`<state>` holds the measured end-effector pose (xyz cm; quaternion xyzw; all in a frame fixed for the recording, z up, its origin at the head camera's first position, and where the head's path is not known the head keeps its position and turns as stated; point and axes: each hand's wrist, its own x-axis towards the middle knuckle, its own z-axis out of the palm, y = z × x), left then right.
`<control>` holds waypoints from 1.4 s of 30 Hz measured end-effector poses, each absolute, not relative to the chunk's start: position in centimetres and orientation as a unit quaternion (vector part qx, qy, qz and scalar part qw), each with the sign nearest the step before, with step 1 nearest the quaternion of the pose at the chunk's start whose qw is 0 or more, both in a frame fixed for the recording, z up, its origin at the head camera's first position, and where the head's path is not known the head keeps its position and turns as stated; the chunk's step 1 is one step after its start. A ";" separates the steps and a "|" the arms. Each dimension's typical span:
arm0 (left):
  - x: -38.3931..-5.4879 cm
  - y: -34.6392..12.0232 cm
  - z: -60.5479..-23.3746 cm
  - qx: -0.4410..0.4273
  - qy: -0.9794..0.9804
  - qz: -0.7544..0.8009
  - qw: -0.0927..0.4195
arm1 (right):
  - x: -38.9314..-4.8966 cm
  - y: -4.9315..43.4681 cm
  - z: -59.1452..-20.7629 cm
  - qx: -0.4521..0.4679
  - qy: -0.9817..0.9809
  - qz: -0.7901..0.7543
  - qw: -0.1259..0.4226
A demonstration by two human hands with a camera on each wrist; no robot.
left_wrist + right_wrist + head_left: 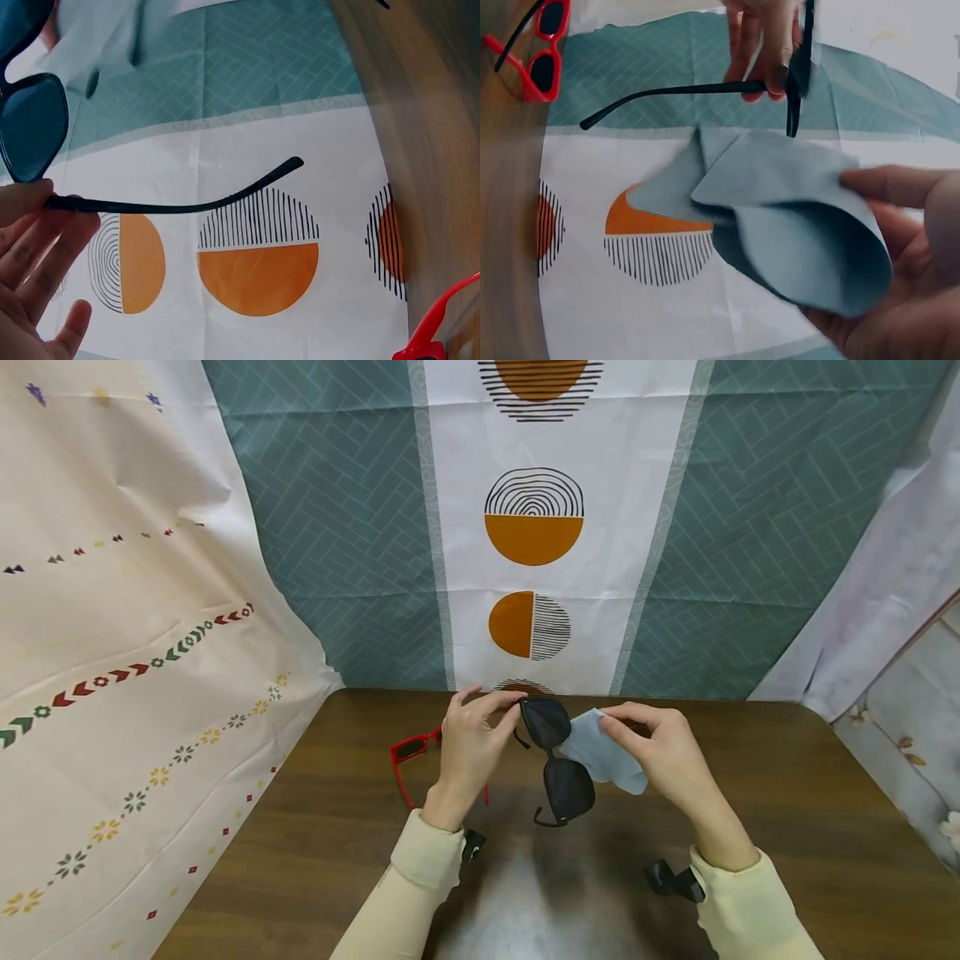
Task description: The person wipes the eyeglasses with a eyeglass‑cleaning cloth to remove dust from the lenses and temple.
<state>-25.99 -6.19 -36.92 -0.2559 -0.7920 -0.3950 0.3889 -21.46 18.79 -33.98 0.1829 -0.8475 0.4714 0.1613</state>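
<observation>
Black sunglasses (567,787) hang tilted above the table, one lens over the other. My left hand (474,739) pinches them at the upper corner, where a temple arm (172,208) joins the frame. In the left wrist view that arm stretches out unfolded. To the right, my right hand (667,756) pinches a light blue cloth (603,753) between thumb and fingers. The cloth hangs loosely folded close behind the lenses; whether it touches them I cannot tell. In the right wrist view the cloth (795,217) curls over on itself below the sunglasses.
Red-framed sunglasses (411,748) lie on the brown wooden table (315,860), partly hidden behind my left hand. A patterned curtain (345,527) hangs along the table's back edge. Cream printed fabric (150,652) borders the left side, and pale floral fabric (911,735) the right.
</observation>
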 end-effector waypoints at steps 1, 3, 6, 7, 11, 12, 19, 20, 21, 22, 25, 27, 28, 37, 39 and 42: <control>-26.0 -6.1 -36.9 -0.262 -0.792 -0.396 0.383 | -21.5 18.9 -34.0 0.161 -0.851 0.473 0.158; -25.9 -6.0 -36.9 -0.273 -0.795 -0.394 0.372 | -21.7 19.0 -34.0 0.133 -0.854 0.472 0.175; -25.7 -5.6 -37.1 -0.294 -0.801 -0.386 0.350 | -21.9 18.5 -34.4 0.139 -0.841 0.461 0.248; -25.7 -5.4 -37.1 -0.302 -0.803 -0.382 0.344 | -22.0 18.3 -34.5 0.152 -0.833 0.452 0.280; -25.6 -4.8 -37.3 -0.325 -0.807 -0.365 0.332 | -22.0 17.1 -35.1 0.256 -0.801 0.397 0.367; -25.5 -4.7 -37.3 -0.329 -0.806 -0.361 0.334 | -22.0 16.8 -35.2 0.286 -0.796 0.380 0.375; -25.6 -4.5 -37.1 -0.335 -0.791 -0.346 0.377 | -21.8 16.2 -35.2 0.366 -0.795 0.303 0.376; -25.6 -4.6 -37.1 -0.333 -0.789 -0.347 0.382 | -21.8 16.3 -35.2 0.363 -0.798 0.299 0.377; -25.7 -4.6 -37.1 -0.331 -0.788 -0.347 0.387 | -21.8 16.3 -35.2 0.359 -0.800 0.297 0.377; -25.7 -4.6 -37.1 -0.329 -0.786 -0.349 0.391 | -21.8 16.4 -35.2 0.355 -0.803 0.295 0.376; -25.6 -4.9 -37.1 -0.317 -0.783 -0.354 0.401 | -21.8 16.6 -35.1 0.347 -0.814 0.289 0.365; -25.6 -5.0 -37.1 -0.308 -0.783 -0.358 0.405 | -21.8 16.7 -35.1 0.342 -0.821 0.288 0.355; -25.6 -5.1 -37.1 -0.306 -0.782 -0.361 0.406 | -21.8 16.8 -35.1 0.339 -0.824 0.288 0.350; -25.8 -5.4 -37.4 -0.274 -0.776 -0.375 0.427 | -21.4 17.4 -34.6 0.344 -0.841 0.298 0.293; -25.9 -5.4 -37.3 -0.267 -0.774 -0.378 0.432 | -21.2 17.5 -34.4 0.346 -0.843 0.302 0.281; -25.9 -5.4 -37.2 -0.260 -0.773 -0.381 0.435 | -21.0 17.5 -34.2 0.350 -0.843 0.307 0.271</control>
